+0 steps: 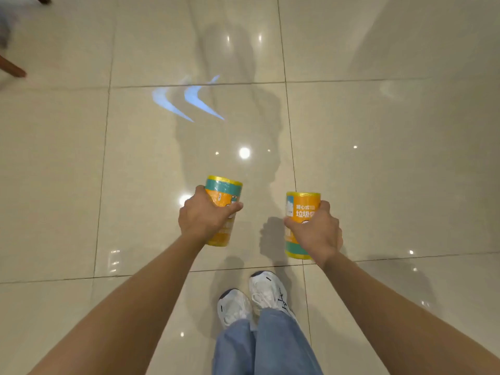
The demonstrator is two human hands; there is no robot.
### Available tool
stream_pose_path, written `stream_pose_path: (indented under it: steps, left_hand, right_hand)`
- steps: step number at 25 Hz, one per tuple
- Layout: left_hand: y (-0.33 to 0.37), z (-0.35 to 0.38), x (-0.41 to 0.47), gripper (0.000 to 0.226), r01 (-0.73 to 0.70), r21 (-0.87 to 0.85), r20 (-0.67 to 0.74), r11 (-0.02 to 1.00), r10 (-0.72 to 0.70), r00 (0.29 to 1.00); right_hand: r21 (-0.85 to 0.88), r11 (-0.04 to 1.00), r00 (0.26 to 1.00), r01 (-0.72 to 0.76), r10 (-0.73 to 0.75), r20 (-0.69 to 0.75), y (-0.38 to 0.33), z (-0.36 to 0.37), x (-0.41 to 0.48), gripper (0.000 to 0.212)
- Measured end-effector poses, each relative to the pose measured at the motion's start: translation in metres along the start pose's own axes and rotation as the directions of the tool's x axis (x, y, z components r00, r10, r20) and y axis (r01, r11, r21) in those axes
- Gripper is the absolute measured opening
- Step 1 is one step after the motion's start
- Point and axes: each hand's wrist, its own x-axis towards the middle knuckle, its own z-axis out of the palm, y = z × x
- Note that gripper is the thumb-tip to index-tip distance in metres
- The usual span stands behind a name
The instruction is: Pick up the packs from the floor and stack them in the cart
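Observation:
I hold two cylindrical packs with orange, teal and yellow wrapping, one in each hand, above the glossy floor. My left hand is wrapped around the middle of the left pack, which tilts slightly to the right. My right hand grips the right pack, which stands roughly upright and shows printed white characters. Both packs are in front of my feet. No cart is in view.
Beige glossy floor tiles fill the view, with ceiling light reflections and blue projected arrow shapes ahead. Brown wooden furniture legs stand at the far left. My white shoes and blue jeans are at the bottom.

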Motion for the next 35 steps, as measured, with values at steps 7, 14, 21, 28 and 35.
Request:
stream_pose_path:
  steps: [7,14,21,28,35]
  left_hand:
    - [0.199,-0.198,-0.13,0.063,-0.304,-0.033,-0.162,0.952,0.295,0.942]
    - [0.395,-0.305,-0.264,0.059,-0.619,-0.11,-0.32,0.778,0.562,0.763]
    - [0.539,-0.284,-0.341,0.061,-0.779,-0.178,-0.33,0.601,0.709,0.623]
    - [0.662,-0.199,-0.37,0.07,-0.845,-0.185,-0.196,0.501,0.824,0.531]
    - [0.827,-0.099,-0.392,0.061,-0.906,-0.261,0.032,0.334,0.941,0.338]
  right_hand:
    - [0.287,0.955,0.969,0.068,0.006,-0.249,-0.09,-0.251,-0.085,0.065]
    - [0.374,0.886,0.855,0.274,-0.047,-0.516,-0.118,-0.488,-0.137,0.064]
    - [0.293,0.894,0.714,0.341,-0.044,-0.698,-0.067,-0.656,-0.146,0.067]
    - [0.362,0.902,0.613,0.236,0.15,-0.775,0.01,-0.747,-0.107,0.071]
    - [0.537,0.813,0.494,0.225,0.38,-0.782,0.071,-0.834,-0.021,0.071]
